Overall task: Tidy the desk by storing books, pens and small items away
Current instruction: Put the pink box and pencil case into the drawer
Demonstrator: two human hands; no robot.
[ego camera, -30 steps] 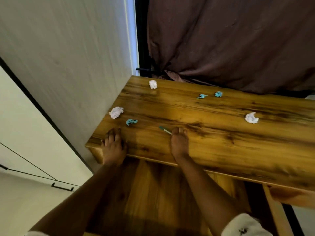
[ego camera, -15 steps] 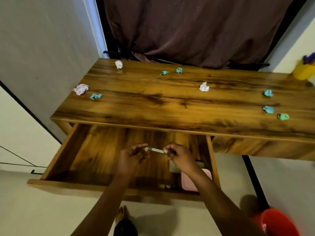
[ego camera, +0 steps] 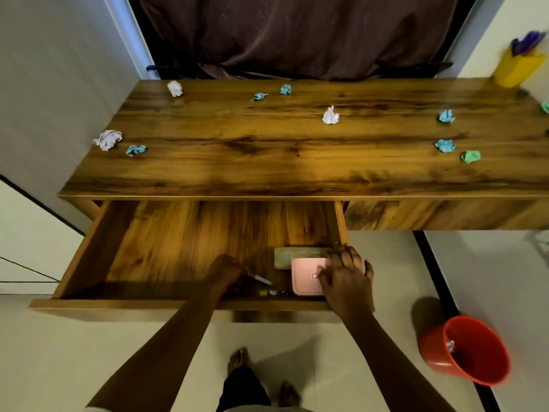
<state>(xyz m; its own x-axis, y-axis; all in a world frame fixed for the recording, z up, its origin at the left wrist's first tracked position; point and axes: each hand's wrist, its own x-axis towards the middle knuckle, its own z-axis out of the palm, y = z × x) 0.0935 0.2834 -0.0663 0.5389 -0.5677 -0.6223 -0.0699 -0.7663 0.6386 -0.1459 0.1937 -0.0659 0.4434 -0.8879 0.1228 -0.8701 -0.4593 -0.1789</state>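
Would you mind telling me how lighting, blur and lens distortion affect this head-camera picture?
Head view: warm light glares softly on the wooden desk top; the open wooden drawer darkens toward its front, where the left hand with its slim pen and the right hand on the pink rectangular box look slightly soft; wide-angle bending bows the desk edges; the red plastic bucket stays clear.

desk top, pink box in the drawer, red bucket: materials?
Desk top: wood or wood-look laminate; bold grain, slight sheen. Pink box: probably plastic; smooth, rounded corners, matte. Red bucket: likely plastic; uniform colour, thin wall, soft gloss.
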